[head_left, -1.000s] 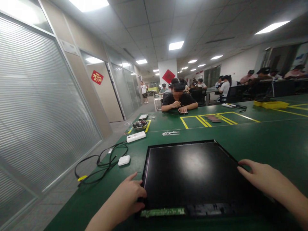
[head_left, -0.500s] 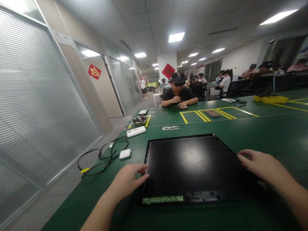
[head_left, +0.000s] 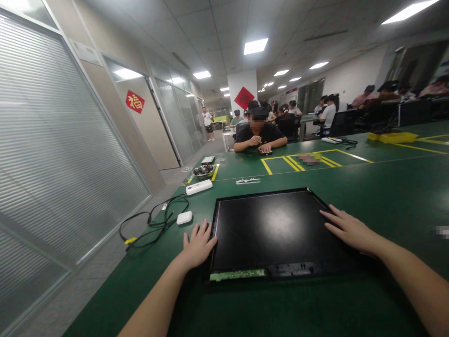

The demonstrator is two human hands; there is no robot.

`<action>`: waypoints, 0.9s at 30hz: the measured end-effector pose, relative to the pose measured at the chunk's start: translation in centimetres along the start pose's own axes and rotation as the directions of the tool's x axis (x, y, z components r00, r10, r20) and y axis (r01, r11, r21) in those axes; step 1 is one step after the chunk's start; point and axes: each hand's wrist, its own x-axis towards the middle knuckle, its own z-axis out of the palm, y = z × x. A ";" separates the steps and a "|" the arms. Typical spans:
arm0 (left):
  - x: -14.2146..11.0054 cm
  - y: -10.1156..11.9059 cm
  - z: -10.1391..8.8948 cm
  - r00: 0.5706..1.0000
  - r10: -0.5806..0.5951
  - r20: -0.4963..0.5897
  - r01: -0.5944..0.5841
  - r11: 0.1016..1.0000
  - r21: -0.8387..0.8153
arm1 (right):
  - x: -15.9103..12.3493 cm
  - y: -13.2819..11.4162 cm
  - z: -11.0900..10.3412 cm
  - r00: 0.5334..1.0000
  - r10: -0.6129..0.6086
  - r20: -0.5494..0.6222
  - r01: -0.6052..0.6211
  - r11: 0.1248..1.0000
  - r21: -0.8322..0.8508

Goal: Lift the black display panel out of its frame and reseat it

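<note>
A black LCD screen panel [head_left: 273, 229] lies flat on the green table [head_left: 280, 309], face up. Along its near edge runs a green circuit board strip [head_left: 237, 275]. My left hand [head_left: 198, 243] is at the panel's left edge, fingers spread and pointing away from me, the thumb against the frame. Over the right edge lie the outstretched fingers of my right hand [head_left: 351, 229], reaching slightly onto the dark surface. Neither hand is wrapped around the panel.
Left of the panel are a white earbud case [head_left: 184, 217], a white power bank [head_left: 199, 187] and a black cable [head_left: 150, 229]. Beyond stand a metal bowl [head_left: 203, 171] of small parts and a yellow tray [head_left: 393, 137]. A person [head_left: 259, 133] sits across the table.
Both hands have gone from curled fingers at the side edges to spread, flattened fingers. My right hand has moved inward over the right edge. The view has shifted slightly.
</note>
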 end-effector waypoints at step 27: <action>0.1 2.5 0.4 0.979 -0.178 0.101 0.141 0.225 -0.964 | -0.4 -1.0 -1.0 0.998 0.058 0.009 -0.058 0.998 0.039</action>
